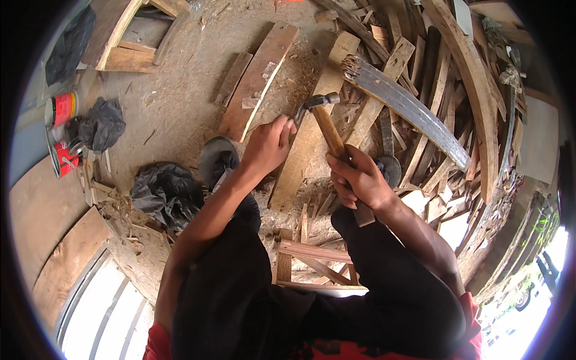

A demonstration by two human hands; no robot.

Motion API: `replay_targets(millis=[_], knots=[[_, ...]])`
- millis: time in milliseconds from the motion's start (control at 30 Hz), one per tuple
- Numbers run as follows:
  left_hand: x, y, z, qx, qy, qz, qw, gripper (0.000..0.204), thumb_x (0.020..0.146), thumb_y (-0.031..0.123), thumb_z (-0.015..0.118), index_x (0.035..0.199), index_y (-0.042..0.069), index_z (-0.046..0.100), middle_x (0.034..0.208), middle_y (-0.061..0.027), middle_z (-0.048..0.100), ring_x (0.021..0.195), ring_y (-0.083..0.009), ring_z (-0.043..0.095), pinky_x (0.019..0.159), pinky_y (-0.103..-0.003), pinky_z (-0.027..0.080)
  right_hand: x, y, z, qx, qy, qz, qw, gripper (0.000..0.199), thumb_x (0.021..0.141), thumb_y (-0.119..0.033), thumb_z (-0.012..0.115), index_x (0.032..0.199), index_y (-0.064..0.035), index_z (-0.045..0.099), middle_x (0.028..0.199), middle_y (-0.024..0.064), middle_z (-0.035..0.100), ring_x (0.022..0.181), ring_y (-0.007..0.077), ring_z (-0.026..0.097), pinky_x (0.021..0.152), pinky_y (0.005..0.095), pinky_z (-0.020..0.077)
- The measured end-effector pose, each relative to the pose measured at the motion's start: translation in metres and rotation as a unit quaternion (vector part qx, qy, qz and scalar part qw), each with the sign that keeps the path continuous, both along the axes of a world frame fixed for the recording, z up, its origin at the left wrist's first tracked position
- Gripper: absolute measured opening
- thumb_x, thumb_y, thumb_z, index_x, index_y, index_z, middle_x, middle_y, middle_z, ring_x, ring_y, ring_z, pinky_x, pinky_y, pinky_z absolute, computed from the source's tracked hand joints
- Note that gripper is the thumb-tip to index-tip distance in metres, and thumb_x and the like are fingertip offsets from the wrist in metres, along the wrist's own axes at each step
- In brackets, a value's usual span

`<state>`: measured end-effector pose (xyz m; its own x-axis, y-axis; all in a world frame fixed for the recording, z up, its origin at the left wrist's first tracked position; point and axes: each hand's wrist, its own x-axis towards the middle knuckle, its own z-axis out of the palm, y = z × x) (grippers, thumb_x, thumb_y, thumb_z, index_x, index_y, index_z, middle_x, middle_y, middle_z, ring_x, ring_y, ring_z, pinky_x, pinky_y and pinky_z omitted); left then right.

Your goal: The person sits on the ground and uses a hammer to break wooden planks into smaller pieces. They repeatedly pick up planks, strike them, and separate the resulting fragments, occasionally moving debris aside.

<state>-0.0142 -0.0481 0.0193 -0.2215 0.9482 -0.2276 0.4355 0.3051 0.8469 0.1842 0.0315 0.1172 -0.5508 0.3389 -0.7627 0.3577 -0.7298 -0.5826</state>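
Over dusty ground (180, 90), grasping a hammer (330, 132) by its handle in the right hand (360, 178). Pinching at its claw (304, 107) with the left hand (268, 144), seemingly to steady it.

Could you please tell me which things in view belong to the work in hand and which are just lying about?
In hand:
- hammer, gripped by the right hand
- left hand, close to its claw
- possibly the plank beneath

Lying about, it seems:
- black bags
- red tins
- woodpile

Rough woodworking workshop, heaped timber (441, 90), brown board (258, 84) on debris-strewn floor (174, 102), wooden-handled hammer (329, 129)
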Motion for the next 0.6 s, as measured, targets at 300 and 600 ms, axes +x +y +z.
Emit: replay_targets(millis=[300,600], knots=[[-0.009,0.002,0.009,-0.045,-0.141,0.121,0.982,0.022,0.102,0.018,0.049,0.099,0.001,0.063,0.072,-0.0040,0.060,0.061,-0.0109,0.054,0.059,-0.027,0.045,-0.010,0.027,-0.019,0.277,-0.035,-0.026,0.960,0.024,0.098,-0.021,0.058,0.099,-0.0011,0.045,0.064,0.0076,0.052,0.048,0.0147,0.050,0.044,0.0312,0.0424],[-0.043,-0.019,-0.010,-0.095,-0.577,0.366,0.724,0.031,0.100,0.027,0.055,0.125,0.011,0.063,0.109,0.0042,0.061,0.087,-0.0086,0.049,0.085,-0.029,0.043,0.069,0.004,-0.049,0.330,-0.144,0.219,0.907,0.038,0.095,-0.025,0.062,0.116,0.0048,0.050,0.065,0.0105,0.059,0.057,0.0171,0.054,0.055,0.0338,0.0437]])
